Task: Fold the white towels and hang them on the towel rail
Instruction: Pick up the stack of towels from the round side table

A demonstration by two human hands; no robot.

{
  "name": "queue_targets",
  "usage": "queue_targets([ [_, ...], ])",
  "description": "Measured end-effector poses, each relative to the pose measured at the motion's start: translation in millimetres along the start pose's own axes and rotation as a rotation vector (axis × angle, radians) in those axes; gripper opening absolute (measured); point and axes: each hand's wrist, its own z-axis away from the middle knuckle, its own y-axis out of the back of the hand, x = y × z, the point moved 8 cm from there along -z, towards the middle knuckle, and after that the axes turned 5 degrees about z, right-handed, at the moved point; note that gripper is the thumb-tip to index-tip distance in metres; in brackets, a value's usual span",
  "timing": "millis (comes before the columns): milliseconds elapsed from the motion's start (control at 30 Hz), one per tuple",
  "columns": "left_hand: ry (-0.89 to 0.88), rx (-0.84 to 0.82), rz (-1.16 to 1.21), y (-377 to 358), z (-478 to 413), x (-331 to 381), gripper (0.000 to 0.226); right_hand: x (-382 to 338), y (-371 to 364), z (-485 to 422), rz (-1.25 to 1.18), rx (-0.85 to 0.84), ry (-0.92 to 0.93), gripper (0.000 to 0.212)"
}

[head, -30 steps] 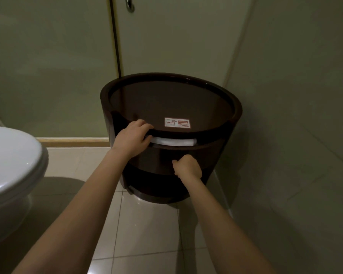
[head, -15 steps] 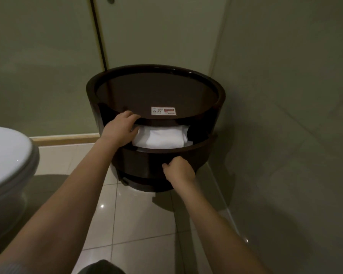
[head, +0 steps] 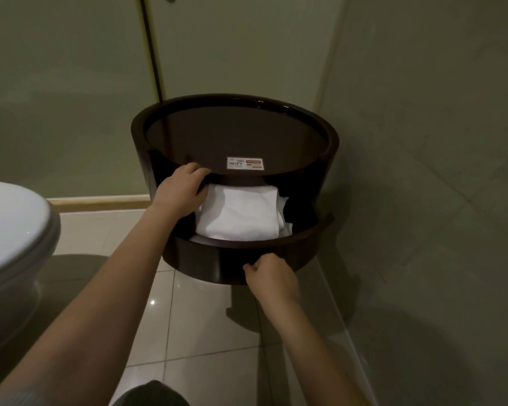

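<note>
The right hand [head: 269, 273] keeps a closed grip on the front of the curved dark wooden drawer [head: 241, 256], which now stands much further out than a second ago. The left hand [head: 182, 189], fingers curled on the round dark wooden cabinet [head: 235, 136], steadies it beside the folded white towels [head: 241, 212], now exposed in the drawer, ready to be lifted out.

Dim in here, with a greenish cast on the walls. Light falls from overhead, leaving small glints on the floor [head: 151, 302] tiles and a sheen on the cabinet [head: 276, 98] rim. The towels [head: 241, 212] glow brightest (almost washed out). Straight lines bow toward the edges; forearms look soft.
</note>
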Motion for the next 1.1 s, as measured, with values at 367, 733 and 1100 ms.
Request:
queue_targets([
  [367, 0.097, 0.099, 0.118, 5.9, 14.8, 4.6, 0.037, -22.4, 63.9, -17.4, -0.048, -0.035, 0.103, 0.026],
  [733, 0.588, -0.418, 0.547, -75.1, 11.8, -10.7, 0.069, -6.5, 73.0, -122.5, -0.386, -0.341, -0.189, 0.089],
  [1100, 0.817, -0.485, 0.88, -110.2, 15.8, -31.5, 0.093, -5.0, 39.9, -128.5, -0.565, -0.529, -0.252, 0.091],
])
